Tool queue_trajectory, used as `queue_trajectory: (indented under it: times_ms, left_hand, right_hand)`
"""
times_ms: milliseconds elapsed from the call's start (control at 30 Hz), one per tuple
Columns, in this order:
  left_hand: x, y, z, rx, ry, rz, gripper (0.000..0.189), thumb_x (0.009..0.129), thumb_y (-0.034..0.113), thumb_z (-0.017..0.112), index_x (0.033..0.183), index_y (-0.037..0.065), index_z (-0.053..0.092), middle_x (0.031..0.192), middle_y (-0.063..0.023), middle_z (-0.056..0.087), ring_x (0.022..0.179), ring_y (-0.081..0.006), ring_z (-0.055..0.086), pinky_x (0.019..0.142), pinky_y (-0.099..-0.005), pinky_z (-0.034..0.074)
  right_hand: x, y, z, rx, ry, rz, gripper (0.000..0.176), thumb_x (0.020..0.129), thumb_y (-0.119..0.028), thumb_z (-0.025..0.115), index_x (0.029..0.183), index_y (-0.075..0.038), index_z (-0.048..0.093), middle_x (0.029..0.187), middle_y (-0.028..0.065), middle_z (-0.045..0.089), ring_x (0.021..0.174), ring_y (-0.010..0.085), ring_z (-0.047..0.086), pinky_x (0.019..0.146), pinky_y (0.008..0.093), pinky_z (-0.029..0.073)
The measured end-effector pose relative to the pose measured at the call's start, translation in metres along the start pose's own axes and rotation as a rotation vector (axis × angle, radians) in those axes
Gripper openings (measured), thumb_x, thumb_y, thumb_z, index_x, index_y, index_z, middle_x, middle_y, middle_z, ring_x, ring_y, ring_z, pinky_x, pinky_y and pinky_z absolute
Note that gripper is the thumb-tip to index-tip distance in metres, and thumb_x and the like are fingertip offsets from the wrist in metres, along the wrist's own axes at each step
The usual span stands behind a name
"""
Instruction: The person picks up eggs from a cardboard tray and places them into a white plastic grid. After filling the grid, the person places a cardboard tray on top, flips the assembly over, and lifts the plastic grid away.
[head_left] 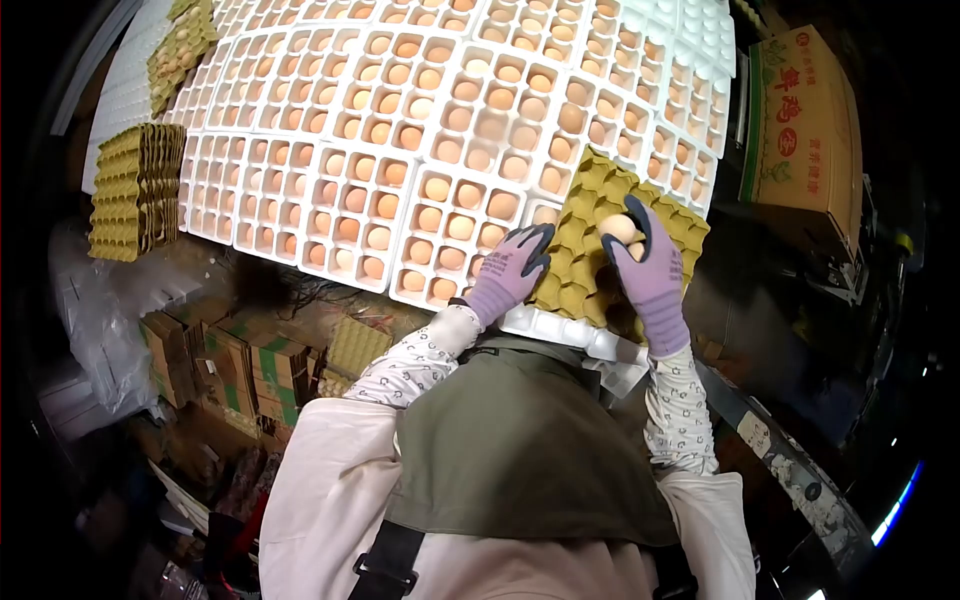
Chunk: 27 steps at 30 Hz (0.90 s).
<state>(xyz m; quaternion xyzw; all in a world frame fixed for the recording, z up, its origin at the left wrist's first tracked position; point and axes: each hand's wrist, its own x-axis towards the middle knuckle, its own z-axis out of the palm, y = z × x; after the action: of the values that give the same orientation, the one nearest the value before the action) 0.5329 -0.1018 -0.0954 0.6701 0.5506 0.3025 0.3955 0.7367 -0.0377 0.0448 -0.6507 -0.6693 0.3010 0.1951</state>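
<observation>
My right hand (648, 270), in a lilac glove with dark fingertips, is closed around a pale brown egg (618, 229). A second egg (636, 250) shows just below it, partly hidden by the fingers. Under this hand lies a yellow-green pulp egg tray (572, 250), tilted across the white foam trays. My left hand (508, 268), gloved alike, rests palm down at the pulp tray's left edge with its fingers stretched out. Beside it is a white foam tray (408, 250) filled with brown eggs. What lies beneath my left palm is hidden.
Many egg-filled foam trays (322, 140) cover the table ahead. Stacked pulp trays (135, 190) stand at its left edge, with another pulp tray holding eggs (182, 50) behind. A printed carton (805, 130) sits at the right. Cardboard boxes (275, 370) and plastic wrap (110, 330) lie lower left.
</observation>
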Motion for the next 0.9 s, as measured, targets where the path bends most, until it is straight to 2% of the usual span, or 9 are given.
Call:
queue_trajectory:
  times_ms: [400, 500, 533, 600, 667, 800, 833, 867, 900]
  left_hand:
    - [0.037, 0.035, 0.007, 0.336, -0.237, -0.266, 0.054, 0.084, 0.036, 0.071, 0.127, 0.007, 0.055, 0.110, -0.0200, 0.070, 0.101, -0.0375, 0.069, 0.088, -0.0475, 0.054]
    - [0.057, 0.023, 0.001, -0.012, -0.197, -0.301, 0.043, 0.084, 0.029, 0.072, 0.118, 0.004, 0.064, 0.094, -0.0103, 0.074, 0.082, -0.0228, 0.070, 0.074, -0.0365, 0.056]
    - [0.068, 0.073, -0.036, -0.510, -0.340, -0.705, 0.032, 0.086, 0.023, 0.072, 0.111, 0.002, 0.071, 0.082, -0.0028, 0.072, 0.068, -0.0100, 0.063, 0.063, -0.0246, 0.052]
    - [0.079, 0.079, -0.064, -0.731, -0.330, -0.560, 0.017, 0.088, 0.010, 0.069, 0.104, 0.005, 0.071, 0.080, -0.0019, 0.070, 0.066, -0.0094, 0.061, 0.061, -0.0236, 0.049]
    - [0.094, 0.061, -0.096, 0.221, -0.163, 0.607, 0.018, 0.088, 0.001, 0.064, 0.105, 0.005, 0.065, 0.100, -0.0110, 0.068, 0.088, -0.0237, 0.063, 0.080, -0.0331, 0.052]
    - [0.084, 0.035, -0.158, -0.670, -0.121, 0.377, 0.025, 0.094, 0.001, 0.063, 0.119, -0.001, 0.064, 0.124, -0.0111, 0.066, 0.108, -0.0181, 0.065, 0.095, -0.0325, 0.054]
    - [0.075, 0.028, -0.189, -1.289, -0.176, -0.175, 0.031, 0.093, -0.002, 0.065, 0.124, 0.000, 0.060, 0.125, -0.0095, 0.065, 0.108, -0.0187, 0.064, 0.096, -0.0325, 0.054]
    - [0.062, -0.008, -0.198, -0.712, 0.056, 0.388, 0.034, 0.093, 0.000, 0.066, 0.126, 0.002, 0.059, 0.123, -0.0095, 0.064, 0.109, -0.0190, 0.064, 0.097, -0.0332, 0.055]
    - [0.042, -0.009, -0.215, -0.708, 0.145, 0.381, 0.029, 0.095, 0.002, 0.066, 0.123, 0.002, 0.060, 0.122, -0.0102, 0.064, 0.108, -0.0202, 0.064, 0.097, -0.0352, 0.055]
  right_hand:
    - [-0.166, 0.009, 0.069, 0.391, -0.063, 0.232, 0.044, 0.078, -0.017, 0.085, 0.115, -0.004, 0.065, 0.101, 0.0115, 0.072, 0.094, 0.0240, 0.071, 0.086, 0.0350, 0.055]
    - [-0.185, -0.004, 0.081, 0.386, -0.175, 0.272, 0.045, 0.078, -0.020, 0.084, 0.116, -0.006, 0.065, 0.106, 0.0140, 0.071, 0.098, 0.0281, 0.070, 0.088, 0.0369, 0.054]
    - [-0.191, -0.003, 0.089, 0.411, -0.175, 0.264, 0.045, 0.078, -0.021, 0.084, 0.116, -0.006, 0.065, 0.106, 0.0143, 0.071, 0.098, 0.0298, 0.070, 0.089, 0.0376, 0.054]
    - [-0.196, 0.006, 0.109, 0.410, -0.148, 0.272, 0.046, 0.077, -0.021, 0.084, 0.116, -0.005, 0.065, 0.107, 0.0154, 0.070, 0.098, 0.0341, 0.069, 0.089, 0.0394, 0.054]
    - [-0.189, 0.015, 0.127, 0.217, 0.033, 0.151, 0.049, 0.076, -0.024, 0.084, 0.119, -0.009, 0.065, 0.108, 0.0148, 0.069, 0.100, 0.0346, 0.068, 0.089, 0.0423, 0.055]
    - [-0.136, 0.021, 0.146, -0.140, -0.019, 0.298, 0.050, 0.080, -0.032, 0.078, 0.124, -0.014, 0.064, 0.117, 0.0138, 0.066, 0.109, 0.0326, 0.067, 0.092, 0.0447, 0.054]
    - [-0.126, 0.025, 0.150, -0.205, -0.022, 0.262, 0.051, 0.080, -0.033, 0.079, 0.125, -0.013, 0.064, 0.119, 0.0150, 0.066, 0.111, 0.0333, 0.066, 0.092, 0.0447, 0.054]
    - [-0.119, 0.029, 0.154, -0.270, -0.027, 0.226, 0.052, 0.080, -0.033, 0.079, 0.125, -0.012, 0.064, 0.120, 0.0161, 0.065, 0.112, 0.0340, 0.065, 0.092, 0.0447, 0.055]
    - [-0.114, 0.034, 0.159, -0.333, -0.033, 0.191, 0.053, 0.081, -0.033, 0.080, 0.126, -0.011, 0.064, 0.122, 0.0173, 0.065, 0.114, 0.0346, 0.065, 0.092, 0.0446, 0.055]
